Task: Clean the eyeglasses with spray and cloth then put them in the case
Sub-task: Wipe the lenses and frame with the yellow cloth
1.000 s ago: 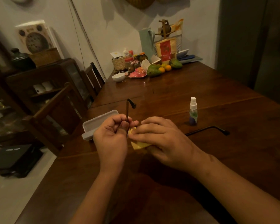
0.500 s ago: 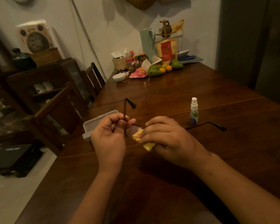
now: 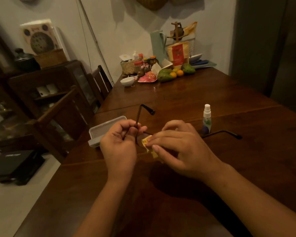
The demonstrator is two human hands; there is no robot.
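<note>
My left hand (image 3: 120,142) grips the dark thin-framed eyeglasses (image 3: 138,117) near the left hinge, with one temple arm pointing up and away. The other temple arm sticks out to the right behind my right hand. My right hand (image 3: 178,147) pinches a small yellow cloth (image 3: 148,142) against a lens. The lenses are mostly hidden by my fingers. A small spray bottle (image 3: 206,119) with a white top stands upright on the table just right of my hands. The white glasses case (image 3: 104,130) lies open at the table's left edge, behind my left hand.
The dark wooden table (image 3: 195,194) stretches away to a cluster of jars, fruit, a bowl (image 3: 127,81) and a basket at the far end. Wooden chairs (image 3: 58,115) and a cabinet stand along the left side.
My right hand with the cloth has slid along the lens, first right then slightly back left. The right temple arm has shifted with the frame. The left hand keeps its grip.
</note>
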